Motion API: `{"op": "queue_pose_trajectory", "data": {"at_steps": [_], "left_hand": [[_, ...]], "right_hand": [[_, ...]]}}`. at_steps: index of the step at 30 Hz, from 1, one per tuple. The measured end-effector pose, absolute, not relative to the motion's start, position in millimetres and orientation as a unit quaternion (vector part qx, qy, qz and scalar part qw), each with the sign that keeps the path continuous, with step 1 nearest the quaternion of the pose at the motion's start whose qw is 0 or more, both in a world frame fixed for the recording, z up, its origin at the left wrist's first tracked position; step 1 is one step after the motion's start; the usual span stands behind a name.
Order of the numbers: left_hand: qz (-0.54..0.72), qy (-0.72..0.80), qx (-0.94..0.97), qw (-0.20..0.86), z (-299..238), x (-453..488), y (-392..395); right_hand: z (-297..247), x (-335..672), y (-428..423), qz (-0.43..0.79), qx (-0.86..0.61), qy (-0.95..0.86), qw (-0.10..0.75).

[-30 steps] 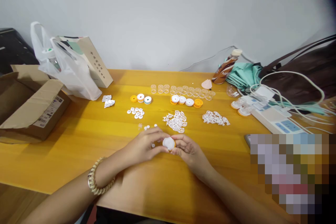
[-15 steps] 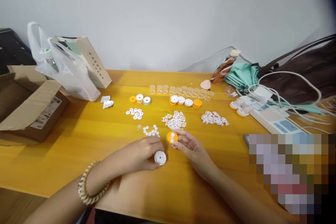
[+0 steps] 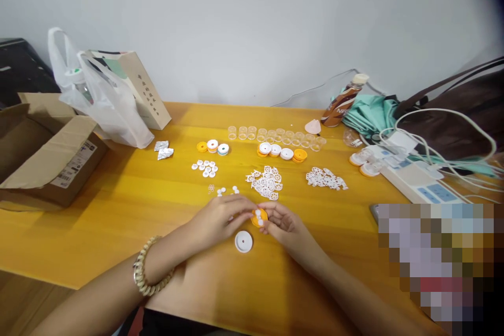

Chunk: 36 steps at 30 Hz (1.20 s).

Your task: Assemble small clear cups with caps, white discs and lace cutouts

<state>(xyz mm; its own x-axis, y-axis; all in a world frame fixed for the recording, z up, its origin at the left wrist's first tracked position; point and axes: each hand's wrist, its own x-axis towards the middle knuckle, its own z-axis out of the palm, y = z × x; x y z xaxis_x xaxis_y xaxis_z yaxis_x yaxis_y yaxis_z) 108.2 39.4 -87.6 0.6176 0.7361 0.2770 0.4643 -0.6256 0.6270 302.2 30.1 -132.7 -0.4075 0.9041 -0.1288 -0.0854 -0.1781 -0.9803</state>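
A small round orange disc (image 3: 264,216) with white round pieces (image 3: 260,222) on its face is held up over the table. My right hand (image 3: 289,228) grips its right edge between thumb and fingers. From the other side, the fingertips of my left hand (image 3: 228,215) close on its left edge. A round white disc (image 3: 243,241) with a centre hole lies on the table just below my hands. Small white round caps (image 3: 221,191) lie behind my left hand, which partly hides them.
Behind are white wheel-like parts (image 3: 265,182), more of them (image 3: 326,178) to the right, white caps (image 3: 205,168), orange and white discs (image 3: 286,154), and clear cups (image 3: 261,135). A cardboard box (image 3: 47,157) stands left; a power strip (image 3: 417,178) and cables lie right.
My left hand has let go of the white disc, which now lies on the table, and moved right and up to the orange disc. My right hand still holds the orange disc.
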Motion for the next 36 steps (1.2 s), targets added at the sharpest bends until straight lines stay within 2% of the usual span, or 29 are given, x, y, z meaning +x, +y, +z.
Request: {"op": "queue_pose_trajectory", "data": {"at_steps": [13,23,28,31,36], "left_hand": [[0.239,0.319,0.871,0.287,-99,112,44],[0.096,0.259,0.954,0.118,-90,111,44],[0.061,0.196,0.978,0.040,-83,107,47],[0.079,0.175,0.980,0.054,-83,105,50],[0.120,0.160,0.969,0.144,-84,104,55]], "right_hand": [[-128,296,24,0.658,-0.409,-0.520,0.359],[-128,294,17,0.567,-0.409,-0.608,0.376],[-126,295,17,0.591,-0.407,-0.595,0.362],[-125,297,19,0.629,-0.387,-0.570,0.360],[-123,298,20,0.664,-0.382,-0.539,0.350]]}}
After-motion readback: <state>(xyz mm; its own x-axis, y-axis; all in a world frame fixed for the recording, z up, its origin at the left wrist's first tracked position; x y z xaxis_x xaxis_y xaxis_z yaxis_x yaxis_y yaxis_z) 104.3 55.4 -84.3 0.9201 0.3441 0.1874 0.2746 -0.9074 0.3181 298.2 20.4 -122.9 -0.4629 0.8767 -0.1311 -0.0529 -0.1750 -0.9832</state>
